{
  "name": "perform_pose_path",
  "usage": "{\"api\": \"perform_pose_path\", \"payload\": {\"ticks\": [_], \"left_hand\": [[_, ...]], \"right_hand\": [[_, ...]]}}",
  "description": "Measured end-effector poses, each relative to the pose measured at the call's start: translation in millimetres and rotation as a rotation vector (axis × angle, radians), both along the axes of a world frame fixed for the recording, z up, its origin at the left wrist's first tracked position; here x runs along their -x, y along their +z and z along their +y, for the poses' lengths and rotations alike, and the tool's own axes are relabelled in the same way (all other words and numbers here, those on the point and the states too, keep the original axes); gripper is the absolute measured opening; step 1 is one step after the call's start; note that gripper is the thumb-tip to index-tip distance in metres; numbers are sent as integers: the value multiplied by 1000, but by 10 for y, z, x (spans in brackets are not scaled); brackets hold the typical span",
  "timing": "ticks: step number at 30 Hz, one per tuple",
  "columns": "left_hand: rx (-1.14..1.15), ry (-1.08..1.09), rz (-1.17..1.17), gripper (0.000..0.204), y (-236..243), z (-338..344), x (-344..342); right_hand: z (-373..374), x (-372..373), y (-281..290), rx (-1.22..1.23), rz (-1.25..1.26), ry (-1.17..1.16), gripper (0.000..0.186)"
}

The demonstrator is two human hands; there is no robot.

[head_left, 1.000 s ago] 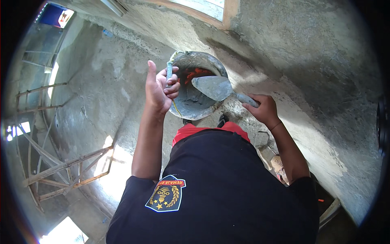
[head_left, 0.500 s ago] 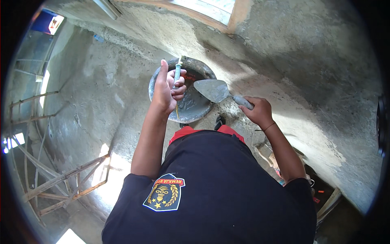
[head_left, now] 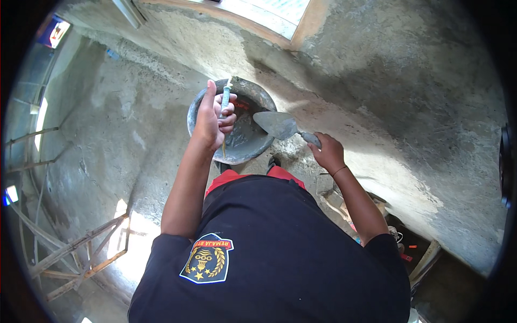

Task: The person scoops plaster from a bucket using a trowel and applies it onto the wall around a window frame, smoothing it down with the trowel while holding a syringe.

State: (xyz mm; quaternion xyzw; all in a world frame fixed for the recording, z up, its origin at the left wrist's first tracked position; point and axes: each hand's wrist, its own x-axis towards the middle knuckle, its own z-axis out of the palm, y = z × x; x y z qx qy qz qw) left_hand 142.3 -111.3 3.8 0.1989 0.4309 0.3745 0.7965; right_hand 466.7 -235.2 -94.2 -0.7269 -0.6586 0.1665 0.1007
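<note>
Dk shirt (head_left: 301, 258) nearest. R hand (head_left: 329, 153): fingers wrapped rnd handle of trowel (head_left: 277, 125), blade overlapping R rim of bucket (head_left: 245, 156) in view. L hand (head_left: 212, 119): fingers curled rnd bucket grip (head_left: 225, 99), thumb up. Wet grey mix (head_left: 240, 132) in bucket, nr feet (head_left: 274, 162). Beyond: rough wall (head_left: 377, 107), window (head_left: 269, 13).

Dark crested shirt (head_left: 291, 253), red legwear (head_left: 228, 180)

The trowel blade (head_left: 276, 125) is dull, smeared metal. The bucket (head_left: 264, 96) looks caked and matt, the mix (head_left: 240, 136) inside wet and glossy. The wall (head_left: 398, 102) is rough, matt cement; the shirt (head_left: 291, 237), matt cloth.
</note>
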Motion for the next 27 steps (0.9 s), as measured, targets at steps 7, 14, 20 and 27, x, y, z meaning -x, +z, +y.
{"api": "perform_pose_path", "payload": {"ticks": [7, 14, 20, 27], "left_hand": [[19, -46, 49, 74, 9, 110, -180], [43, -55, 6, 70, -159, 57, -417], [38, 6, -5, 68, -311, -146, -581], [93, 47, -29, 65, -544, -158, -712]], "right_hand": [[-139, -9, 36, 197, 178, -142, 44], [-248, -227, 106, 214, 91, -194, 45], [-406, -440, -34, 28, 162, -148, 42], [-302, -547, -10, 104, 162, -150, 44]]}}
